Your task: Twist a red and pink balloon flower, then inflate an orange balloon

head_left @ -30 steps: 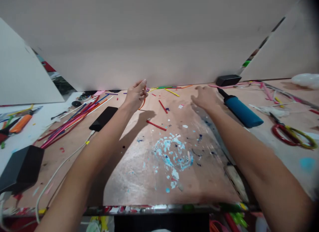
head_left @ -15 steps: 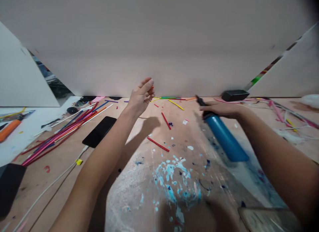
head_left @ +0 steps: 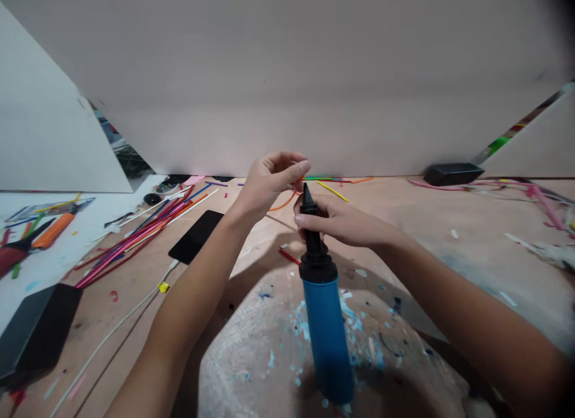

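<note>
In the middle of the head view stands a balloon pump (head_left: 327,334) with a blue barrel and a black tapered nozzle pointing away from me. My right hand (head_left: 335,220) is wrapped round its black neck. Just left of the nozzle tip, my left hand (head_left: 278,181) is closed in a pinch. A thin orange modelling balloon (head_left: 285,206) hangs in a curve below those fingers, its upper end hidden by them. Whether the balloon touches the nozzle, I cannot tell. Under the right hand a red balloon piece (head_left: 290,256) lies on the table.
A bundle of thin balloons (head_left: 148,226) and a black phone (head_left: 196,235) with a white cable lie left. Orange-handled pliers (head_left: 54,231) are farther left. Black blocks (head_left: 453,173) stand at both sides. A pale board (head_left: 287,124) closes off the back; scraps dot the table.
My right hand has lifted the pump from the right side to the middle, near my left hand. The orange balloon now shows hanging below the left fingers. The view has shifted slightly.
</note>
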Demonstrator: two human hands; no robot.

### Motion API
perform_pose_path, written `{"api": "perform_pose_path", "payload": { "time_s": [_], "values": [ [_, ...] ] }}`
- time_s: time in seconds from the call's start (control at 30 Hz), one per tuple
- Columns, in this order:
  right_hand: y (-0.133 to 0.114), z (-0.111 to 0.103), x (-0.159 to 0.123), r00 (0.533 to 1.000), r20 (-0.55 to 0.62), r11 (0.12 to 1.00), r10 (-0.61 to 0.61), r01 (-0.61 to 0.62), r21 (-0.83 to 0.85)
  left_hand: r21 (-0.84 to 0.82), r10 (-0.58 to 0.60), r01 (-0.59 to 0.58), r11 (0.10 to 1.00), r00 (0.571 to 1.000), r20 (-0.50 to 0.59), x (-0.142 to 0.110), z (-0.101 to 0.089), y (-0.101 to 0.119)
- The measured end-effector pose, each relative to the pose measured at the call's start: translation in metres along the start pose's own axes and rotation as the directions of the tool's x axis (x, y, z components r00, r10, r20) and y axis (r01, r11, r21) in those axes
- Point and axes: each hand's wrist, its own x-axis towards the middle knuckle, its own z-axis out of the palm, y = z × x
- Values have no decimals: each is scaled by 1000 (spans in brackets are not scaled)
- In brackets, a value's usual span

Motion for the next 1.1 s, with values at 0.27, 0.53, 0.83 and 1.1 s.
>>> {"api": "perform_pose_path", "payload": {
  "time_s": [0.27, 0.53, 0.83, 1.1],
  "values": [
    [3, 24, -30, 994, -102, 998, -32, 36, 42, 56, -71, 68, 996, 996, 52, -18, 12, -4],
    [-6, 38, -43, 997, -70, 1000, -18, 19, 15, 21, -3, 2, 1000, 1000, 23, -48, 23, 0],
    [-15, 58, -60, 997, -74, 999, 20, -17, 46, 4, 14, -14, 1000, 997, 73, -69, 26, 1],
    [-22, 66, -68, 993, -113, 999, -39, 38, -11, 13, -1, 0, 1000, 999, 39, -81, 24, 11]
  ]
}}
